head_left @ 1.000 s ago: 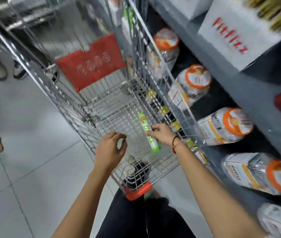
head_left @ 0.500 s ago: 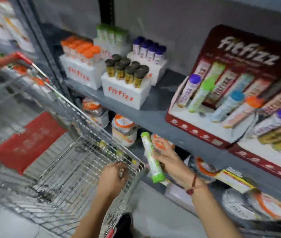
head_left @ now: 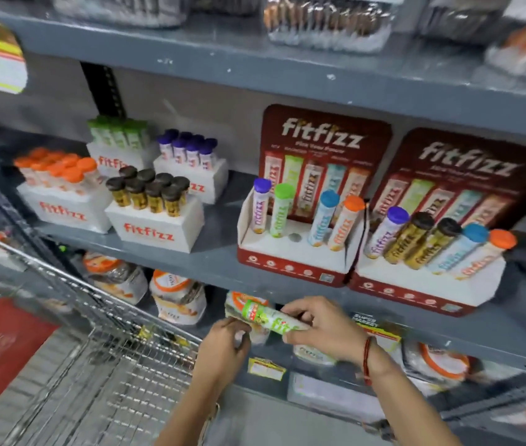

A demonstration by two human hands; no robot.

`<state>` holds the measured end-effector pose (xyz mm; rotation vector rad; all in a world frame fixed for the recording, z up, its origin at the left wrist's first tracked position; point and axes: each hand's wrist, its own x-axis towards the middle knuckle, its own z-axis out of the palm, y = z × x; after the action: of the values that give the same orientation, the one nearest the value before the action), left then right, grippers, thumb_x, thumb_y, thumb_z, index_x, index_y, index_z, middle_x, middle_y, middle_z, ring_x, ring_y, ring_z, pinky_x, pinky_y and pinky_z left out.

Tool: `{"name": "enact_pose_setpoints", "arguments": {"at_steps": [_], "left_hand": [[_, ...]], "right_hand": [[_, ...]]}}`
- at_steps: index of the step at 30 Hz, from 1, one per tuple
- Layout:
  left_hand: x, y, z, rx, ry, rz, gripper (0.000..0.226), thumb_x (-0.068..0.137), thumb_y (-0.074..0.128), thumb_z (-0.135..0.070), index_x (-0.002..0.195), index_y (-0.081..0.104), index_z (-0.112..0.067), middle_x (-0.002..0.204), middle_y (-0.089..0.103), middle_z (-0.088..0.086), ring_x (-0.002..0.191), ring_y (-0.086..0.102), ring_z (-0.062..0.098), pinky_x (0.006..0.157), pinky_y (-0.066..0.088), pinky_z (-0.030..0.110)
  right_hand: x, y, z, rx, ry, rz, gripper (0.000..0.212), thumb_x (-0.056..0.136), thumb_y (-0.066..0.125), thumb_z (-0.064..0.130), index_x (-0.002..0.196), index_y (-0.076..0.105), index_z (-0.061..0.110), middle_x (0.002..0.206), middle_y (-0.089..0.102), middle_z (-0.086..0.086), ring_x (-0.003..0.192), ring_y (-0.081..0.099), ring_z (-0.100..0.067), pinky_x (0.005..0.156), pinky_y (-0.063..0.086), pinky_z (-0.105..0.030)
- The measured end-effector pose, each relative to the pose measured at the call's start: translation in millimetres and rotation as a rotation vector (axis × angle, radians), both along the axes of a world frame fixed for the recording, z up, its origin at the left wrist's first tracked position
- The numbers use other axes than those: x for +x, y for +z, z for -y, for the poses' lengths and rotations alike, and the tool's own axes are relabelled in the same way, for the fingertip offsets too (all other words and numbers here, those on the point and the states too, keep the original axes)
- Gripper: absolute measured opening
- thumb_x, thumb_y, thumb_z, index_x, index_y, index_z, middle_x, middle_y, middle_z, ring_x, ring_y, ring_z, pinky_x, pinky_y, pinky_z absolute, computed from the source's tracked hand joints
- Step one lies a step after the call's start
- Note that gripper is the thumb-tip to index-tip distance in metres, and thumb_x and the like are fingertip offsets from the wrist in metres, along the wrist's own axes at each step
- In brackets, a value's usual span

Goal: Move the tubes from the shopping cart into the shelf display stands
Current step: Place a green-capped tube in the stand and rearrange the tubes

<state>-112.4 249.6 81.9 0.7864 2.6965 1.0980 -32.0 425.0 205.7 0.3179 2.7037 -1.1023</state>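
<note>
A green-capped tube (head_left: pixel 266 319) lies almost level in front of the shelf edge, below the stands. My right hand (head_left: pixel 324 329) grips its right half. My left hand (head_left: pixel 223 347) has its curled fingers at the capped left end. Above stands a red display stand (head_left: pixel 290 268) with purple, green, blue and orange tubes and one open hole (head_left: pixel 294 237) in the middle. To its right, a second red stand (head_left: pixel 416 286) holds several tubes. The shopping cart (head_left: pixel 110 365) is at lower left, its inside blurred.
White blocks at left hold upright tubes: orange caps (head_left: pixel 59 175), brown caps (head_left: pixel 150 191), green caps (head_left: pixel 117 133), purple caps (head_left: pixel 187 149). Orange-lidded packs (head_left: pixel 178 297) fill the shelf below. A grey shelf board (head_left: pixel 287 69) runs overhead. Price tags (head_left: pixel 266 368) hang on the lower edge.
My right hand lifted the green tube out of the cart to the shelf front and turned it level. My left hand left the cart rim and came to the tube's capped end.
</note>
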Motion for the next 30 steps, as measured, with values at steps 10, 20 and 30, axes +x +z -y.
{"name": "enact_pose_setpoints", "arguments": {"at_steps": [10, 20, 30], "left_hand": [[-17.6, 13.8, -36.7, 0.025, -0.085, -0.243, 0.042, 0.077, 0.064, -0.014, 0.118, 0.056, -0.016, 0.126, 0.054, 0.004, 0.112, 0.050, 0.025, 0.089, 0.047, 0.036], [-34.7, 8.0, -42.7, -0.057, -0.091, -0.320, 0.053, 0.068, 0.073, -0.014, 0.118, 0.058, -0.012, 0.123, 0.060, 0.008, 0.116, 0.053, 0.029, 0.086, 0.049, 0.046], [-36.3, 8.0, -41.3, -0.080, -0.096, -0.325, 0.055, 0.064, 0.075, -0.008, 0.117, 0.059, -0.016, 0.120, 0.063, 0.003, 0.114, 0.056, 0.025, 0.083, 0.050, 0.045]], "right_hand": [[-53.7, 66.5, -58.3, 0.543, 0.094, -0.050, 0.042, 0.083, 0.066, 0.027, 0.122, 0.059, 0.016, 0.126, 0.059, -0.008, 0.117, 0.054, -0.026, 0.098, 0.046, -0.038], [-109.0, 105.9, -58.8, 0.975, 0.243, -0.089, 0.028, 0.080, 0.064, 0.021, 0.106, 0.064, 0.012, 0.105, 0.066, -0.007, 0.093, 0.063, -0.027, 0.064, 0.045, -0.031], [-92.9, 98.9, -61.7, 0.526, 0.127, -0.100, 0.028, 0.072, 0.073, 0.017, 0.097, 0.066, 0.008, 0.079, 0.051, 0.007, 0.087, 0.049, -0.014, 0.056, 0.037, -0.013]]}}
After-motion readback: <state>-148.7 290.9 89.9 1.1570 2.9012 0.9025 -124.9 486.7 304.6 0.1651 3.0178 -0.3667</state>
